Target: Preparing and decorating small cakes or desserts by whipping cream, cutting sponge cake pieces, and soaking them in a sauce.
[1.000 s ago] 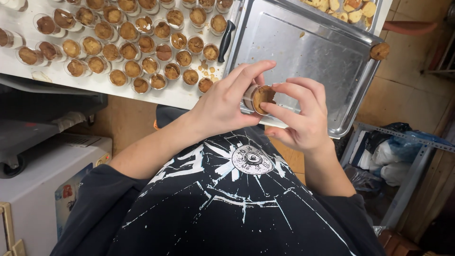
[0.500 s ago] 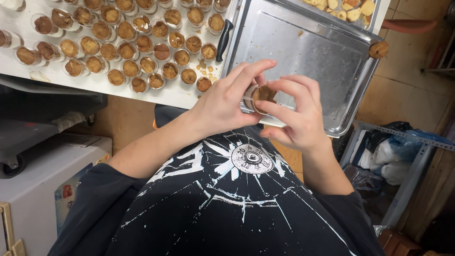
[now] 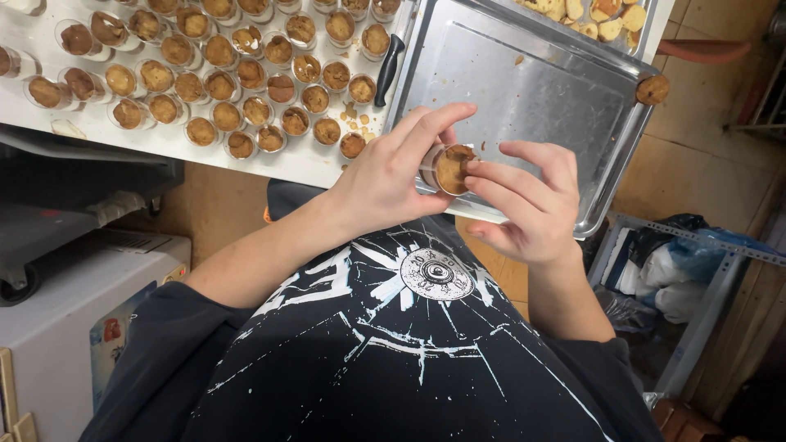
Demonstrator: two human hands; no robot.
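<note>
Head view: left hand [image 3: 385,184] grips small clear cup [image 3: 444,168] over tray's [image 3: 524,90] near edge; right hand [image 3: 528,205] fingertips press its crumb filling.

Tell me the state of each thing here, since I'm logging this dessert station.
Small clear cup: filled with brown mix, tilted, held over the tray.
Left hand: gripping the cup.
Right hand: fingertips on the cup's top.
Metal tray: nearly bare, a few crumbs.
Rows of cups: filled, upright on the white table.
Knife: lying beside the tray.
Biscuit pieces: piled in the far tray.
</note>
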